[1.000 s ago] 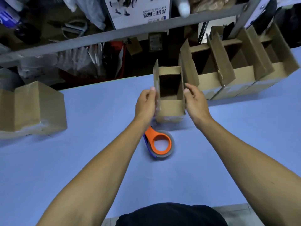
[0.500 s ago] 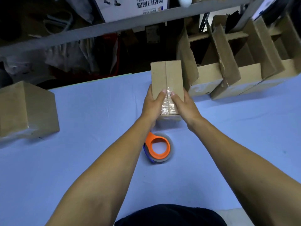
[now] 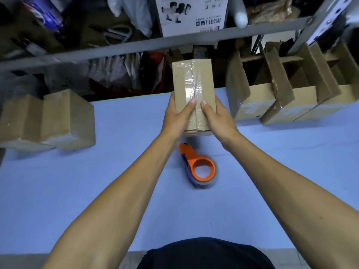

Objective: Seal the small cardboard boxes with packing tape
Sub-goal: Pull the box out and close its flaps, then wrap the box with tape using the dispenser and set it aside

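Observation:
A small cardboard box (image 3: 191,74) is held up above the far middle of the blue table (image 3: 68,191). Clear tape runs down the seam of the face turned to me, and the two flaps meet at its lower end. My left hand (image 3: 177,115) grips the box's left side, thumb laid along the seam. My right hand (image 3: 216,116) grips the right side, its thumb beside the other. An orange tape dispenser (image 3: 200,167) with a clear roll lies on the table just below the box, untouched.
Closed cardboard boxes (image 3: 48,121) sit at the table's left edge. Several open boxes (image 3: 287,94) with raised flaps line the back right. A grey shelf rail (image 3: 136,47) with cluttered goods runs behind the table.
The box's open flaps were folded shut and the box lifted and tipped so a taped face looks at me. Both thumbs slid onto the seam. The dispenser stayed put.

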The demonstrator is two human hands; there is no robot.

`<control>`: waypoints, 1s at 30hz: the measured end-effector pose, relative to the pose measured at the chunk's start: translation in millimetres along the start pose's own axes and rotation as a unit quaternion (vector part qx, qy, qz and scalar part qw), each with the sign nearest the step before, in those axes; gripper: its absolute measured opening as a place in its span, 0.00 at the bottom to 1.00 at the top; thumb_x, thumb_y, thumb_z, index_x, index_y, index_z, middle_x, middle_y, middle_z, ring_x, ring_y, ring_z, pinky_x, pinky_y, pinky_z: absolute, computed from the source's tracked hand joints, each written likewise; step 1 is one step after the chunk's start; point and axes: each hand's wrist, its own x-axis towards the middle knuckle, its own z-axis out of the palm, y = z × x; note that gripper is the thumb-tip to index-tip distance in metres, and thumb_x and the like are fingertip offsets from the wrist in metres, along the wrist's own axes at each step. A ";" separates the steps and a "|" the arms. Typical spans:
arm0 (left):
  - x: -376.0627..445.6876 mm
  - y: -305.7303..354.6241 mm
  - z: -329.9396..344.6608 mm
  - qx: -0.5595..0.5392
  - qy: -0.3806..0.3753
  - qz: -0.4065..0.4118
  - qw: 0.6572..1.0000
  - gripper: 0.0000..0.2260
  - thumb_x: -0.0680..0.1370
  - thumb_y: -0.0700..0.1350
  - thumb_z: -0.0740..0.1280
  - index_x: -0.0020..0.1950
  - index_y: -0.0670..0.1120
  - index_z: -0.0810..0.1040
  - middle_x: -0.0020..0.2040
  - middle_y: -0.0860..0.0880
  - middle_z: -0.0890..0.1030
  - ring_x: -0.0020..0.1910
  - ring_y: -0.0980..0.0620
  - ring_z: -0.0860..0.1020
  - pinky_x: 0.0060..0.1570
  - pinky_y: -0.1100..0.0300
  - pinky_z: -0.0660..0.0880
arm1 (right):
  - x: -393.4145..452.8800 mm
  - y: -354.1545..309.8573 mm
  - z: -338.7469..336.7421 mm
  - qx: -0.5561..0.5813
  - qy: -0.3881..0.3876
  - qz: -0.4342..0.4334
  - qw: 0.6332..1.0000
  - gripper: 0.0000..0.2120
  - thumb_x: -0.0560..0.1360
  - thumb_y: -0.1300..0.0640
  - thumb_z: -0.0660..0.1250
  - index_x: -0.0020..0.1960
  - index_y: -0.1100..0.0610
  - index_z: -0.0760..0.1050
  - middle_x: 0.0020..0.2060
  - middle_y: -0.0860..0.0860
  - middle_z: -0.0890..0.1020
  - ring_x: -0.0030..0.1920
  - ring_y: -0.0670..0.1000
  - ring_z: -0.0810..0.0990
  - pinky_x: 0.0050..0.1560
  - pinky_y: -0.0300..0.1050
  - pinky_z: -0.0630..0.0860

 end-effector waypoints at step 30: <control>-146.7 -104.1 -134.9 0.115 0.076 -0.075 0.988 0.27 0.74 0.55 0.74 0.70 0.59 0.69 0.58 0.62 0.81 0.56 0.63 0.80 0.60 0.56 0.77 | -144.0 60.2 136.3 -0.042 -0.079 0.040 0.995 0.18 0.83 0.47 0.56 0.72 0.45 0.69 0.60 0.37 0.75 0.59 0.39 0.73 0.60 0.39 0.68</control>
